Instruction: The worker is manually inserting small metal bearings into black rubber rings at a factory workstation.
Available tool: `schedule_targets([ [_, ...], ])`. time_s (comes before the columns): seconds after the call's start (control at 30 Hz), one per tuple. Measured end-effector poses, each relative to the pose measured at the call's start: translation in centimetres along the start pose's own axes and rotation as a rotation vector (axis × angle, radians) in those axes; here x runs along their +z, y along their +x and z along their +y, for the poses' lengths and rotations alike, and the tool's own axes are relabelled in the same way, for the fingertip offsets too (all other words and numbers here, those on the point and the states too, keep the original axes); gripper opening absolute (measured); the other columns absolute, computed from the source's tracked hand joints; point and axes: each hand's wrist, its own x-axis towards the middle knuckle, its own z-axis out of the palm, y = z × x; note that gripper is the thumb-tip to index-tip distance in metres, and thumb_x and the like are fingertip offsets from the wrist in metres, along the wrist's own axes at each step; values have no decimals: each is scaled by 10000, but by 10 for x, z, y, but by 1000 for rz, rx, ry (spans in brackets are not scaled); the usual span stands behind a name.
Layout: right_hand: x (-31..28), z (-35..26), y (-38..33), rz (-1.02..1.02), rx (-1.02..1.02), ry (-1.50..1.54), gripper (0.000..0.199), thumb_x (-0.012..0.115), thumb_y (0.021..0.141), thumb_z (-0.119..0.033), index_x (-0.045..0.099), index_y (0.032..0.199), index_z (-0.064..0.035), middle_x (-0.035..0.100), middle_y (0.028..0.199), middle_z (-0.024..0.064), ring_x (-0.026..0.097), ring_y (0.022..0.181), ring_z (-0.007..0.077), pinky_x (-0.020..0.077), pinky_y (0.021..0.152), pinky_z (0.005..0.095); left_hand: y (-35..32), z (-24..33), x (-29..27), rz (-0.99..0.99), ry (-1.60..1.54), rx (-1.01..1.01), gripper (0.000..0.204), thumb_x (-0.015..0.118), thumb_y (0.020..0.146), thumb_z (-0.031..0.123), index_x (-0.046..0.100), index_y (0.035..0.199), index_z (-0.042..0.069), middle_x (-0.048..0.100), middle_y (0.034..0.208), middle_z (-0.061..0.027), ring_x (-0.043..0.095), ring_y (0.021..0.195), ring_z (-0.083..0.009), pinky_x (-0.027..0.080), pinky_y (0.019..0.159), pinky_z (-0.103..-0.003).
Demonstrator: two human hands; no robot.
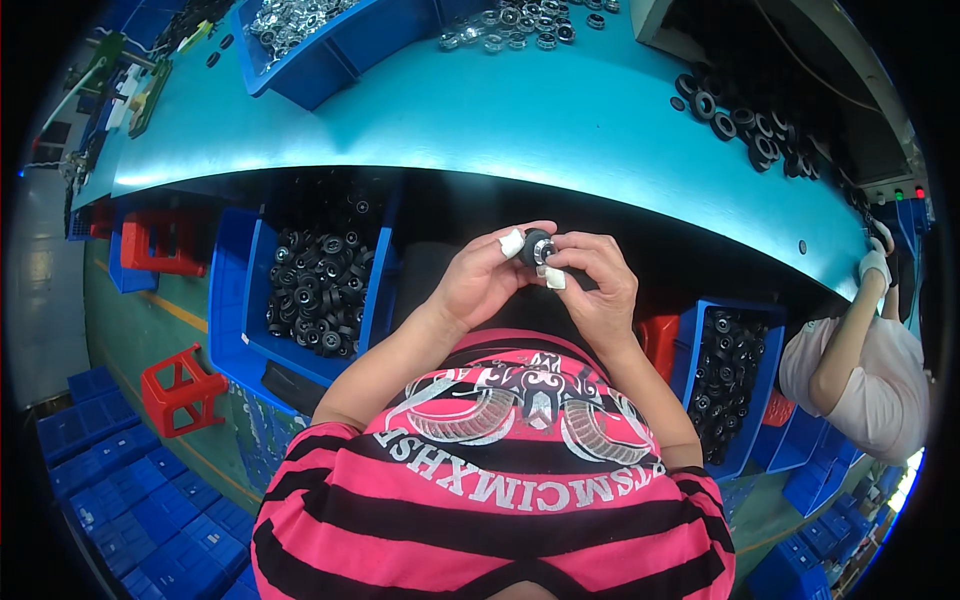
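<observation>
In front of my chest I hold a small toy wheel (541,249), a black tyre with a shiny silver rim. My left hand (480,277) grips its tyre side between thumb and fingers. From the other side, my right hand (602,284) pinches it at the silver rim. White tape wraps a digit on each hand. Fingers partly cover the wheel, so how far the rim sits in the tyre is hidden. Below the bench edge to the left, a blue bin (229,290) holds many black wheels (318,295). Another blue bin (686,360) with similar wheels (728,385) stands to the right.
The blue-green bench (480,120) curves across ahead. On it are a blue bin (325,85) of silver rims, loose rims (517,28) and black tyres (745,120). A red stool (183,390) stands at left. A co-worker (860,370) with white gloves works at right.
</observation>
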Motion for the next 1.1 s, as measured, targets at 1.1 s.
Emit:
schedule_targets([
  [1.1,5,8,-11,-214,231,206,449,712,842,-36,666,1288,-7,658,1223,142,666,985,235,534,877,329,2,-11,15,141,950,405,249,545,1030,91,537,1272,33,646,1005,-43,635,887,-110,528,769,-265],
])
